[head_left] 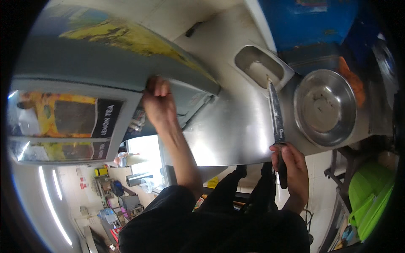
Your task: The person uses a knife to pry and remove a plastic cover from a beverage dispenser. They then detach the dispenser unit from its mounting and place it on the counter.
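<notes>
My right hand [293, 166] is wrapped round the black handle of a long knife [276, 116]. Its blade points away from me, smeared with residue, and the tip reaches over the near rim of a small rectangular steel pan [263, 69]. On the left, my left hand [159, 95] is raised in front of a grey drink dispenser [109, 78]. Its fingers are curled in; what they hold, if anything, is hidden. To the right of the knife, a round steel bowl [325, 107] has some dark bits at its bottom.
A steel counter [228, 126] lies between the dispenser and the pan. Behind the bowl are a blue container [312, 25] and an orange cloth [352, 82]. Something bright green [371, 194] is low at right, beside a dark rack [346, 164].
</notes>
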The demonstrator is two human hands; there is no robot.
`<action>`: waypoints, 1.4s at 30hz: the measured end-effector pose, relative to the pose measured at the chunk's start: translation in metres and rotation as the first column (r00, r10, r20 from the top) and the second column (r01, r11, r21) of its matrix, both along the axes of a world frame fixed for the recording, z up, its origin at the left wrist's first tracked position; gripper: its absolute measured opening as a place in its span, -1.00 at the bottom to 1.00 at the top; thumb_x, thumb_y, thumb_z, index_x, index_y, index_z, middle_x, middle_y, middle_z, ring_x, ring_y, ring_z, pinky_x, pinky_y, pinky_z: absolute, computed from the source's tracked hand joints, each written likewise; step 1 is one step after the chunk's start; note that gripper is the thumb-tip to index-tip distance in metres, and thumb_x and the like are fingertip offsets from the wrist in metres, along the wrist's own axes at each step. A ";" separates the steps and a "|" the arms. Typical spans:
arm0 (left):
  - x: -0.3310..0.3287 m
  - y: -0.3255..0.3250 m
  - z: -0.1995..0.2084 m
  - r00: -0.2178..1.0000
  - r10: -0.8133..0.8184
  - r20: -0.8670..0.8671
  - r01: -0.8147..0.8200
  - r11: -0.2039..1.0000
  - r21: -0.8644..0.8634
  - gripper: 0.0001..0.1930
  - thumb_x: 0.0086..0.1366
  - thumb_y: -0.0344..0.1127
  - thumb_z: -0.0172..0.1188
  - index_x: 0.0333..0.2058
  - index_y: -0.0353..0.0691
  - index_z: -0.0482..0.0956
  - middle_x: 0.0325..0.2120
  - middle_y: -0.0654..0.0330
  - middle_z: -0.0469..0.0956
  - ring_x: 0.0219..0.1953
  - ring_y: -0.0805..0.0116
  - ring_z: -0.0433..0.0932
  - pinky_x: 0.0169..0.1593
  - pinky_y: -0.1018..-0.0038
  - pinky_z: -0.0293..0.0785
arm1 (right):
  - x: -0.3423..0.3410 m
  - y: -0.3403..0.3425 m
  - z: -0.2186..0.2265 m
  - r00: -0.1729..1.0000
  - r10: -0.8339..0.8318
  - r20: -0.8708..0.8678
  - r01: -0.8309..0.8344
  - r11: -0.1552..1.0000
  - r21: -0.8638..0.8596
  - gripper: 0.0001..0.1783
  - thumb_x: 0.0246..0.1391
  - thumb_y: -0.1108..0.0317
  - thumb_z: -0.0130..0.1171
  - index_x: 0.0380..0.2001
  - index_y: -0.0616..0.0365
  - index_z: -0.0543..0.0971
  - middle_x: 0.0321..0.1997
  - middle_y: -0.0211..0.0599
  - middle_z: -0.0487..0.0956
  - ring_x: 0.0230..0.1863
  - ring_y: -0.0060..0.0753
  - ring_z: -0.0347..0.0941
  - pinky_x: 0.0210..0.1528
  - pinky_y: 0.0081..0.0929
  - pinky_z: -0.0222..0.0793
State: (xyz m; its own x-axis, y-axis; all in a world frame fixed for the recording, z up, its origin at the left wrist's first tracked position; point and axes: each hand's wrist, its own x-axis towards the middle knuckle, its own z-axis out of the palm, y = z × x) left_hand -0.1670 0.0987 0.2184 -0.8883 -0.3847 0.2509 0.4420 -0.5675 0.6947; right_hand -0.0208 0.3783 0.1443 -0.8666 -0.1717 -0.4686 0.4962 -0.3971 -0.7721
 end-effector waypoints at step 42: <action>0.000 0.013 -0.006 0.895 0.446 0.023 -0.316 0.668 -0.674 -0.78 0.29 -0.25 -0.09 -0.50 -0.20 0.35 -0.62 0.28 0.29 -0.62 0.46 0.22 -0.53 0.55 0.16 | -0.005 -0.015 -0.010 0.998 0.036 0.048 -0.034 0.999 -0.034 -0.62 0.27 0.19 -0.21 -0.22 0.30 0.48 -0.56 -0.42 0.37 -0.57 -0.66 0.23 -0.50 -0.70 0.17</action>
